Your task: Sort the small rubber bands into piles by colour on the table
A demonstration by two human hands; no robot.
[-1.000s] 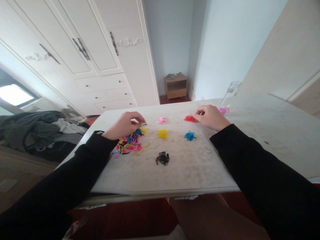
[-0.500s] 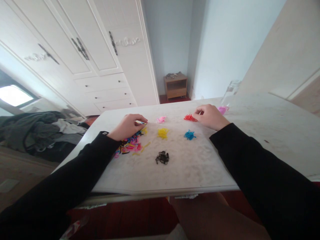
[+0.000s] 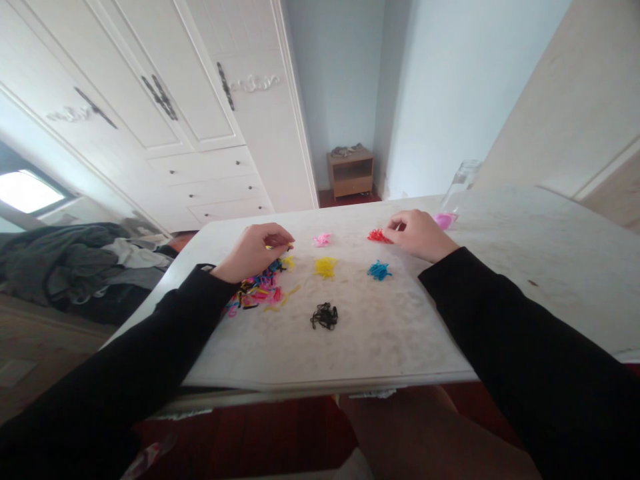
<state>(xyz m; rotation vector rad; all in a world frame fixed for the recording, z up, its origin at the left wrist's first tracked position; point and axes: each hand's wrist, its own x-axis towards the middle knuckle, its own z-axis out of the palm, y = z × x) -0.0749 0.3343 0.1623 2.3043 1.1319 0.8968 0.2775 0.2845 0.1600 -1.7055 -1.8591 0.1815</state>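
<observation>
Small coloured rubber bands lie on the white table in loose piles. My left hand (image 3: pixel 257 250) is closed in a pinch, with bits of yellow and dark rubber bands (image 3: pixel 289 247) showing at the fingertips. Beneath and beside it spreads a mixed pile (image 3: pixel 260 291) of many colours, partly covered by the hand and sleeve. My right hand (image 3: pixel 414 233) has its fingers pressed together at the edge of the red pile (image 3: pixel 378 236); what they hold, if anything, is hidden. Between the hands are a pink pile (image 3: pixel 323 239), a yellow pile (image 3: pixel 325 268) and a blue pile (image 3: pixel 380 270).
A black pile (image 3: pixel 325 316) sits nearer the table's front edge. Behind my right hand stands a clear jar (image 3: pixel 463 177), with something pink (image 3: pixel 445 220) at its lower end. Clothes (image 3: pixel 85 267) are heaped left of the table (image 3: pixel 550 280). A wardrobe and a small cabinet (image 3: pixel 351 175) stand beyond.
My left hand's fingers have shifted slightly around the bands they pinch, and the light piece seen there before shows less. My right hand stays by the red pile almost unmoved.
</observation>
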